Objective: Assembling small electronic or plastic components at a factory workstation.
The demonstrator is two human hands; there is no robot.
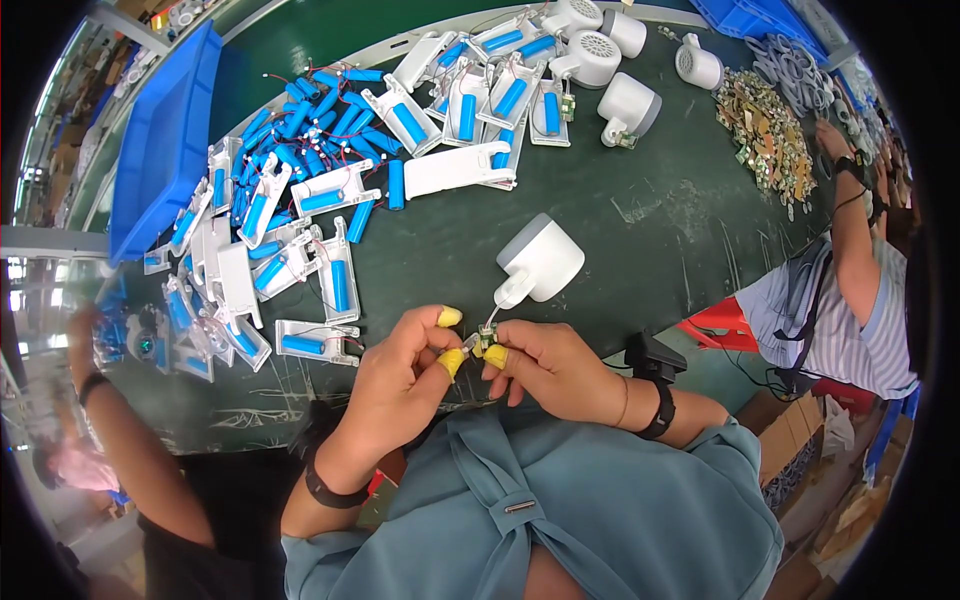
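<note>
**Covered, Cropped and Blurred**

Yellow-tipped fingers are seemingly hiding part of the small circuit board, whose details are appearing too small to tell. At left, a co-worker's hand is blurring into its surroundings. The top edge is cutting off a blue crate.

scratched dark-green table; on it blue cylinders, white casings, white fan heads, small-board heap.
</note>
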